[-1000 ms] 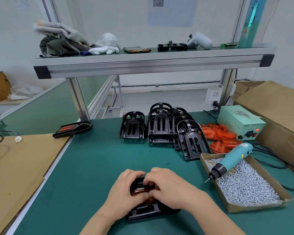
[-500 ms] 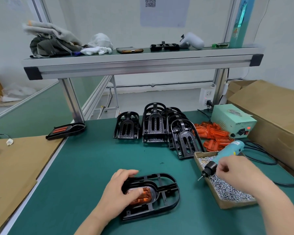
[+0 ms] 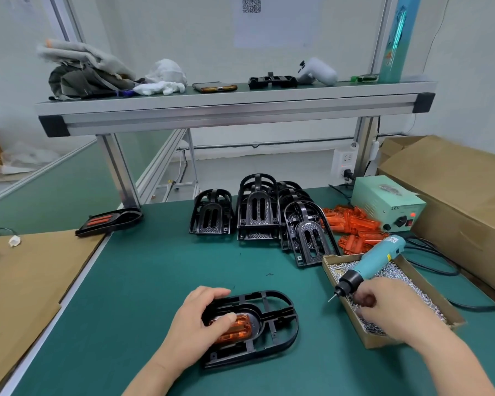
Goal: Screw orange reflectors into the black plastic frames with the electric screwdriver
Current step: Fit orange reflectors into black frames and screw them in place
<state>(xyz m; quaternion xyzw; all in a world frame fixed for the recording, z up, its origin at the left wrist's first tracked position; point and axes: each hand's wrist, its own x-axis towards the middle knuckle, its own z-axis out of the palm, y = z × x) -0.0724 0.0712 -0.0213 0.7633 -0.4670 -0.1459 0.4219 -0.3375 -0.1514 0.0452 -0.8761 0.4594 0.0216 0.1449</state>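
At six o'clock left hand (image 3: 192, 327) grips the black frame (image 3: 255, 352), thumb pinning the orange reflector (image 3: 240, 328); at three o'clock right hand (image 3: 389, 310), grip curled in the screw box (image 3: 357, 331), round what I cannot tell. Slack thumb, and that reflector could slip.

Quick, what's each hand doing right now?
Left hand: grips the black frame, thumb on the orange reflector.
Right hand: curled in the screw box; grip cannot be told.

You're pressing a glossy, see-through orange plastic reflector (image 3: 235, 328) into a matt black plastic frame (image 3: 293, 324). Shiny metal screws (image 3: 397, 277) are glinting in the rough cardboard box (image 3: 346, 312) on the matt green mat (image 3: 155, 281).
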